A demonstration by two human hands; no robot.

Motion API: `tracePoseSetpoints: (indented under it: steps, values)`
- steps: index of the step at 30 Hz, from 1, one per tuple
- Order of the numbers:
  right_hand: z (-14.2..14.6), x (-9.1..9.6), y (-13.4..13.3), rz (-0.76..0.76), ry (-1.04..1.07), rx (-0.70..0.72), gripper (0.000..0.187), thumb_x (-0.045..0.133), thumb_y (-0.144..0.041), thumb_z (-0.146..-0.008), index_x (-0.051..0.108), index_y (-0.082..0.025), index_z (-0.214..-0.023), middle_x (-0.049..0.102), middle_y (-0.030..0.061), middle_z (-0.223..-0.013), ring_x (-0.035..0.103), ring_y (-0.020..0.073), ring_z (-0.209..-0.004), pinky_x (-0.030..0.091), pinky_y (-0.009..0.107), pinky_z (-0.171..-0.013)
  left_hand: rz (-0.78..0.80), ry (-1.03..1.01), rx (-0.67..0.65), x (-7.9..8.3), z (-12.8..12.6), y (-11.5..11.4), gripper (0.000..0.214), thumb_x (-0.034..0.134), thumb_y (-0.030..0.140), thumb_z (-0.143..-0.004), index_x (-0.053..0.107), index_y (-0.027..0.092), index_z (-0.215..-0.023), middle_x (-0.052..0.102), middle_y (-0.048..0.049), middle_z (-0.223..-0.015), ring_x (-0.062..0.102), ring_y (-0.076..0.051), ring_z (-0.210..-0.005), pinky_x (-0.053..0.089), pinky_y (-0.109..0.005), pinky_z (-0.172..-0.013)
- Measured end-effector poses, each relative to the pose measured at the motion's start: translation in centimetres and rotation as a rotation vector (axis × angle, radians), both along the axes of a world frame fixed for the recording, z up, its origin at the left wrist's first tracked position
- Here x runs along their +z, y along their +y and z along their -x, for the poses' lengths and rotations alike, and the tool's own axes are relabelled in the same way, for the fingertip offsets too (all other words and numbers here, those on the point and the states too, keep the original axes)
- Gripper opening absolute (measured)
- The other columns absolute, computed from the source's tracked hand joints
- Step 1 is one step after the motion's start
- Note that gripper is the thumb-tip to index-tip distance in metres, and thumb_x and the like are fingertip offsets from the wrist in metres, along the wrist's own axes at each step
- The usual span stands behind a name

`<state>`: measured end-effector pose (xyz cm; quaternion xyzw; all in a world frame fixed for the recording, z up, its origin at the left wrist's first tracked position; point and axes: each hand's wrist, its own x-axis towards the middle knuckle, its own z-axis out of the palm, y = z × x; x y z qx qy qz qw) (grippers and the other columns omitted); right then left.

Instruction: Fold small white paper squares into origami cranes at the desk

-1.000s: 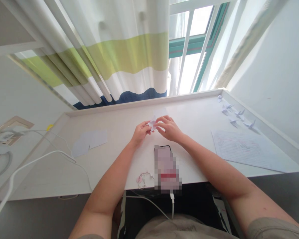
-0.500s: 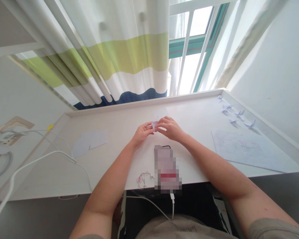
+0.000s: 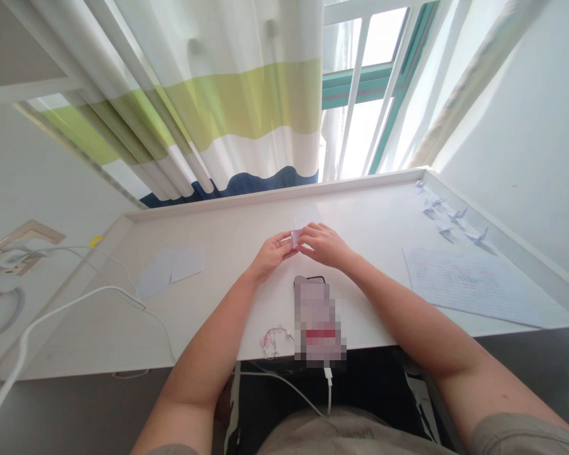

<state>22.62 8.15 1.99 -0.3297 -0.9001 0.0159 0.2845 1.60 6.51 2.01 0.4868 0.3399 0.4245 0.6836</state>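
Observation:
Between my two hands, just above the middle of the white desk, is a small folded piece of white paper (image 3: 294, 238). My left hand (image 3: 272, 254) grips it from the left, fingers closed on its edge. From the other side my right hand (image 3: 326, 244) pinches the paper, its fingers bent over and covering part of it. Several folded paper cranes (image 3: 446, 234) stand at the right end of the desk. Behind my hands lies a pale sheet of paper (image 3: 306, 213).
A phone (image 3: 317, 316), blurred out, lies before me with a white charging cable (image 3: 329, 379) attached and a beaded strap (image 3: 272, 341) beside it. Paper sheets (image 3: 184, 264) lie left, a written sheet (image 3: 464, 284) right. White cords (image 3: 76, 297) cross the desk's left end.
The folded paper has turned slightly between my fingers and shifted a little to the right. My right fingers have moved slightly over it. The other things stay put.

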Motion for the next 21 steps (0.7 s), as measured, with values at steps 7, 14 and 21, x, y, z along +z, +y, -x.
tracePoseSetpoints:
  steps: [7, 14, 21]
  values:
    - [-0.29, -0.38, 0.14, 0.124, 0.075, 0.043, 0.011, 0.067, -0.023, -0.099, 0.074, -0.026, -0.092, 0.072, 0.0064, -0.097, 0.06, 0.0246, -0.093, 0.045, 0.038, -0.081, 0.0, 0.014, -0.032, -0.29, 0.05, -0.02, 0.051, 0.089, 0.038, -0.082, 0.074, 0.018, -0.126, 0.081, -0.0101, -0.108, 0.074, -0.024, -0.111, 0.048, -0.049, -0.115]
    - [-0.37, -0.42, 0.0, 0.203, 0.103, 0.058, 0.01, 0.063, -0.02, -0.099, 0.07, -0.023, -0.092, 0.072, 0.0068, -0.097, 0.059, 0.0241, -0.091, 0.047, 0.039, -0.083, -0.012, 0.037, -0.065, -0.27, 0.08, -0.12, 0.056, 0.09, 0.042, -0.081, 0.073, 0.018, -0.129, 0.081, -0.0112, -0.11, 0.075, -0.025, -0.111, 0.048, -0.049, -0.116]
    - [-0.29, -0.34, -0.13, 0.181, 0.086, 0.033, 0.01, 0.063, -0.021, -0.099, 0.067, -0.023, -0.09, 0.072, 0.007, -0.096, 0.06, 0.0242, -0.091, 0.045, 0.038, -0.082, -0.011, 0.025, -0.065, -0.59, 0.04, 0.06, 0.056, 0.09, 0.042, -0.08, 0.073, 0.017, -0.128, 0.081, -0.0117, -0.111, 0.075, -0.025, -0.111, 0.048, -0.05, -0.116]
